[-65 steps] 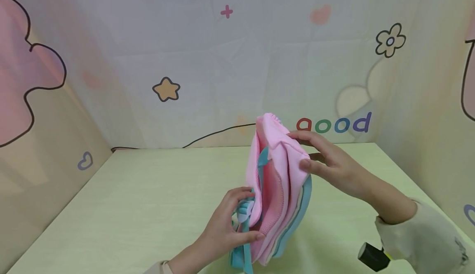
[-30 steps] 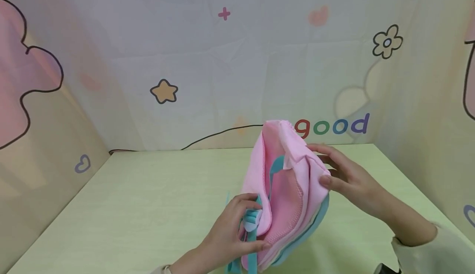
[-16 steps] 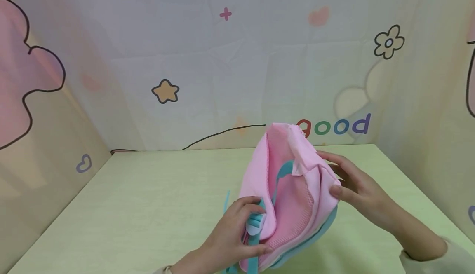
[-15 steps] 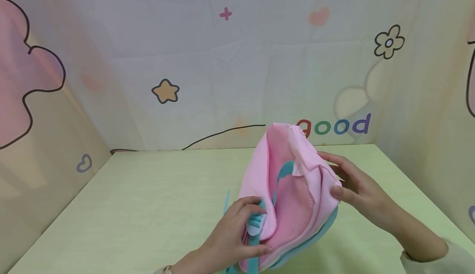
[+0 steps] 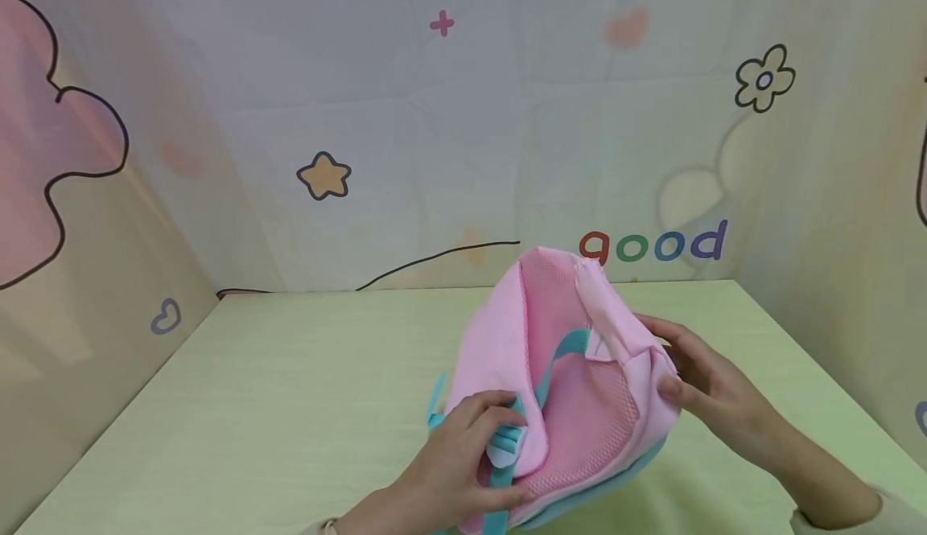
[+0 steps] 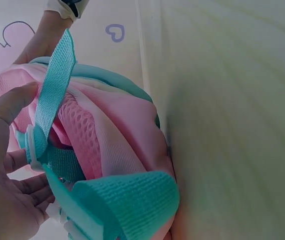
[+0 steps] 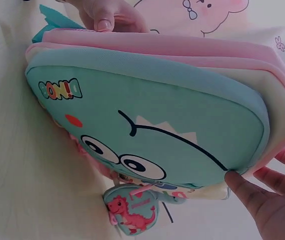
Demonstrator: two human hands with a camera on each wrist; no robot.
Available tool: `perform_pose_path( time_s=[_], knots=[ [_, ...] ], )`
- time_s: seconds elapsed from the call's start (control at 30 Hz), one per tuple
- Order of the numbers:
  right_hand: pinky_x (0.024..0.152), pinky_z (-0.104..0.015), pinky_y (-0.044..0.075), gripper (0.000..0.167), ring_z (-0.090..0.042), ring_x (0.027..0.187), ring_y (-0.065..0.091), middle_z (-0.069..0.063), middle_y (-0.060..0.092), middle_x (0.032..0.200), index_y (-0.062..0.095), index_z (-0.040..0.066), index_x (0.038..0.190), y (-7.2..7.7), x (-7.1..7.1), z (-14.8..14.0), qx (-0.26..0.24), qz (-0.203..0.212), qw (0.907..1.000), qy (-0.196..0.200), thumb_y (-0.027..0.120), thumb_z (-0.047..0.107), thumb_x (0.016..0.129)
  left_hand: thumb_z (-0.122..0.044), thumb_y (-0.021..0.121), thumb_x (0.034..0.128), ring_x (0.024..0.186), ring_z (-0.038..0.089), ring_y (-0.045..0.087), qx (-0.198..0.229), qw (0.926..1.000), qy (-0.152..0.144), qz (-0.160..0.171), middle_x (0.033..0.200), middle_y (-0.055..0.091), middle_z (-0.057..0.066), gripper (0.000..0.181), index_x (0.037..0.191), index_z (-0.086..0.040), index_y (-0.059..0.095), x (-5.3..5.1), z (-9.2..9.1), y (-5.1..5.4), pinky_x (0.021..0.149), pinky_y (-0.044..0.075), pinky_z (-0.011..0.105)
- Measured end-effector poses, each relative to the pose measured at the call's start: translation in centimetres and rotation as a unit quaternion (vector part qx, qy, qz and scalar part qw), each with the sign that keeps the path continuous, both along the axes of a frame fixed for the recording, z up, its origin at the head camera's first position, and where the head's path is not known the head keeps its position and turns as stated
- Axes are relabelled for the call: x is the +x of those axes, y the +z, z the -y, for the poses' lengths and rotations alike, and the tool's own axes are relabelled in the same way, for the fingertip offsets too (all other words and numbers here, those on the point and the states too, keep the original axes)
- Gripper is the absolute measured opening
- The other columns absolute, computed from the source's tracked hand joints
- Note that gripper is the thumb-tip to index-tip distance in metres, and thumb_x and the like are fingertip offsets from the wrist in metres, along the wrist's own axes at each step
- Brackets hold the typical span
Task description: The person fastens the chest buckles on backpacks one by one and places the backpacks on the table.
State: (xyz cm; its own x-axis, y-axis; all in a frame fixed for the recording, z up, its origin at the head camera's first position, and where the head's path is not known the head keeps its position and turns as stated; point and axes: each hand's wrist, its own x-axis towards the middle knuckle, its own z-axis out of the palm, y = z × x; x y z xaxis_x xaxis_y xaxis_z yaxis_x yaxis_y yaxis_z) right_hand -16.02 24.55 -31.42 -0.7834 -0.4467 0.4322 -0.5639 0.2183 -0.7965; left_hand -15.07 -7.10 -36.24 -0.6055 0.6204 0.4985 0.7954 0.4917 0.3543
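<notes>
A child's pink and teal backpack (image 5: 492, 342) stands tilted on the table, its pink mesh back panel turned up in the head view. My left hand (image 5: 452, 467) grips it at a shoulder strap, fingers over the white buckle (image 5: 503, 448) and thumb against the mesh. Across from it, my right hand (image 5: 724, 398) holds the other end of the bag between thumb and fingers. In the right wrist view the teal front (image 7: 182, 110) shows a cartoon face and lettering. A small teal pouch (image 7: 135, 212) with a pink dinosaur hangs beside it. Teal webbing (image 6: 55, 90) loops near my left thumb.
The pale green tabletop (image 5: 253, 398) spreads left of the bag. Printed cloth walls (image 5: 405, 133) enclose the back and both sides, with a star, a flower and the word "good".
The backpack has turned so that more of its mesh back panel faces up. My right hand has moved right and down with its end; my left hand has shifted slightly right, keeping its grip.
</notes>
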Motion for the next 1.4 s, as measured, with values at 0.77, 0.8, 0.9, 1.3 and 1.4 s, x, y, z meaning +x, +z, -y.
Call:
perform_pose_path(
  time_s=[0.77, 0.8, 0.9, 1.3, 1.4],
  knots=[
    [0.084, -0.019, 0.051, 0.047, -0.001, 0.109, 0.057, 0.018, 0.052, 0.131, 0.036, 0.025, 0.146, -5.0, 0.0, -2.3, -0.008, 0.096, 0.994, -0.05, 0.036, 0.009, 0.102, -0.036, 0.08, 0.0765, 0.123, 0.021, 0.05, -0.067, 0.9976, -0.001, 0.019, 0.137, 0.047, 0.007, 0.056, 0.121, -0.016, 0.051, 0.1, -0.4, -0.7, 0.101, 0.046, 0.031],
    [0.085, -0.018, 0.051, 0.046, -0.001, 0.11, 0.056, 0.019, 0.052, 0.132, 0.036, 0.026, 0.146, -5.2, 0.0, -2.5, -0.013, 0.112, 0.9926, -0.046, 0.036, 0.01, 0.103, -0.036, 0.08, 0.0764, 0.122, 0.022, 0.05, -0.069, 0.9975, -0.002, 0.016, 0.137, 0.047, 0.008, 0.056, 0.12, -0.016, 0.051, 0.0, -0.4, -0.8, 0.101, 0.046, 0.031],
    [0.086, -0.018, 0.051, 0.045, -0.001, 0.11, 0.056, 0.019, 0.053, 0.131, 0.038, 0.03, 0.143, -6.0, -0.1, -2.7, -0.027, 0.145, 0.9886, -0.033, 0.035, 0.011, 0.103, -0.037, 0.08, 0.0766, 0.123, 0.022, 0.051, -0.082, 0.9966, 0.0, 0.003, 0.136, 0.048, 0.008, 0.056, 0.12, -0.016, 0.051, 0.1, -0.3, -1.0, 0.101, 0.047, 0.032],
    [0.086, -0.016, 0.05, 0.045, 0.001, 0.104, 0.058, 0.018, 0.059, 0.12, 0.031, -0.005, 0.143, -8.2, 0.2, -2.9, -0.003, 0.202, 0.9782, -0.047, 0.04, 0.011, 0.103, -0.04, 0.078, 0.0781, 0.122, 0.023, 0.052, -0.146, 0.9878, -0.005, -0.053, 0.135, 0.05, 0.01, 0.057, 0.122, -0.014, 0.052, 0.2, -0.3, -1.8, 0.103, 0.045, 0.033],
    [0.086, -0.015, 0.049, 0.047, 0.003, 0.103, 0.057, 0.021, 0.059, 0.118, 0.029, -0.012, 0.142, -8.8, 0.2, -3.0, 0.002, 0.203, 0.978, -0.047, 0.041, 0.011, 0.102, -0.039, 0.078, 0.0776, 0.122, 0.022, 0.052, -0.155, 0.9863, -0.005, -0.057, 0.135, 0.05, 0.009, 0.057, 0.122, -0.015, 0.052, 0.2, -0.3, -1.9, 0.103, 0.045, 0.033]
  ],
)
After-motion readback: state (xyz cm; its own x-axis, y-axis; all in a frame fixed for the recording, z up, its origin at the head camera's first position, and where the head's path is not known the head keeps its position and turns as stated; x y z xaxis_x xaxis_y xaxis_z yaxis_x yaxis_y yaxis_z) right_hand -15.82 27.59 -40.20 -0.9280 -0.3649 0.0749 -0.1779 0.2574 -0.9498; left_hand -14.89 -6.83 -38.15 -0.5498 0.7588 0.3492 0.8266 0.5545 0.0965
